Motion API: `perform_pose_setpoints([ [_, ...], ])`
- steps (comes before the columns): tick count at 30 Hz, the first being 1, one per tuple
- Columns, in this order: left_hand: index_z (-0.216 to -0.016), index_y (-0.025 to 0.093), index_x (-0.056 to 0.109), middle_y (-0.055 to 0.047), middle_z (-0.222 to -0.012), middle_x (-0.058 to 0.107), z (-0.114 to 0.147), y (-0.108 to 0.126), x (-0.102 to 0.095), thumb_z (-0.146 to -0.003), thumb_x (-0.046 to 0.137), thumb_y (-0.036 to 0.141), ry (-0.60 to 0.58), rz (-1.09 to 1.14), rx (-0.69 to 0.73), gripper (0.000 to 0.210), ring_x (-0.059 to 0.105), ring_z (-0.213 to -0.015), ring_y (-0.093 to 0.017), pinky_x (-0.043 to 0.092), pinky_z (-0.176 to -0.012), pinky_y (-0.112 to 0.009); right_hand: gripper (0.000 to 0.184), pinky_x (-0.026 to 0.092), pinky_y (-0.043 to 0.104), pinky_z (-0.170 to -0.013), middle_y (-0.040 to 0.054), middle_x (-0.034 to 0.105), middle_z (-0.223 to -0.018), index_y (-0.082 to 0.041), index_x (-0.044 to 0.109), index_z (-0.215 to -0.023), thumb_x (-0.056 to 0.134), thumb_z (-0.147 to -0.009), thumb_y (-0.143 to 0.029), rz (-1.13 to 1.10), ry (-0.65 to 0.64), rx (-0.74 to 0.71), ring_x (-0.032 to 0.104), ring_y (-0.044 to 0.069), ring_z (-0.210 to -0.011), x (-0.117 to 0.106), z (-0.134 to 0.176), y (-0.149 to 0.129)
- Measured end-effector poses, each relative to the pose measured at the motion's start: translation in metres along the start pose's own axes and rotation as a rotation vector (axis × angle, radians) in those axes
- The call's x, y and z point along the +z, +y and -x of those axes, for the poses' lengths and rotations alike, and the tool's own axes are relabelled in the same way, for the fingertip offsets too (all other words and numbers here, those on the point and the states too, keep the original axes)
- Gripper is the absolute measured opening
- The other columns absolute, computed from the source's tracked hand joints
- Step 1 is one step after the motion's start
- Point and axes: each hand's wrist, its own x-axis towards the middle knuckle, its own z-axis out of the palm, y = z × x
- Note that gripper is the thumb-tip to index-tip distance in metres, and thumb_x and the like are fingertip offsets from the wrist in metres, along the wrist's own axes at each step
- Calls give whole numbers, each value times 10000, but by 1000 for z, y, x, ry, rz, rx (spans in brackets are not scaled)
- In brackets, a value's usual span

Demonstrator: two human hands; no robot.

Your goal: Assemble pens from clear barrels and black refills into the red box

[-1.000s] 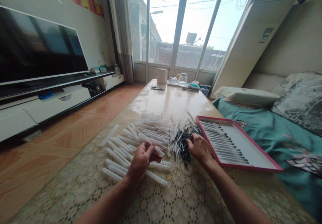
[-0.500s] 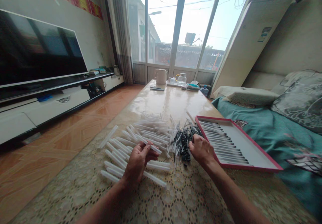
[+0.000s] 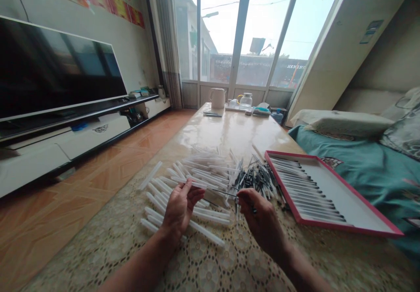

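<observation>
Between the thumb and fingers of my left hand (image 3: 181, 206) is a white plastic tube (image 3: 194, 184), like a pen barrel, held almost level. My right hand (image 3: 260, 215) pinches a thin dark rod (image 3: 225, 191), like a pen refill, which points left at the tube's end. Whether its tip is inside the tube I cannot make out. Several loose white tubes (image 3: 208, 238) lie around and beneath my left hand. A pile of black-ended rods (image 3: 254, 176) lies just beyond my right hand.
A shallow box with a red-pink rim (image 3: 356, 195) sits at the right, with a row of black-ended white sticks (image 3: 308, 191) inside. At the table's far end stand a beige jug (image 3: 217, 98) and a glass pitcher (image 3: 246, 101). A sofa (image 3: 315, 147) borders the right side.
My right hand has lifted a thin dark rod from the black-ended pile and brought it in line with my left hand's tube. The view has turned slightly left.
</observation>
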Motion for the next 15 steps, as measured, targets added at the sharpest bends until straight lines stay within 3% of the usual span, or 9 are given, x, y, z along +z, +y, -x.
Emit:
perform_pose_setpoints([
  [7,-723,132,549,-45,-575,681,0,2,2,-881,475,123,29,12,-12,174,671,-528,-135,560,-530,-225,76,435,219,-599,4,578,-726,-198,532,-892,457,-878,-203,-4,120,-6,553,130,-627,1,2,-2],
  [15,-750,138,544,-41,-609,687,2,-1,2,-846,533,125,-25,-13,-39,97,679,-554,-143,557,-536,-221,104,435,227,-614,8,579,-723,-205,529,-882,426,-887,-212,-18,68,37,557,136,-638,3,3,-4],
])
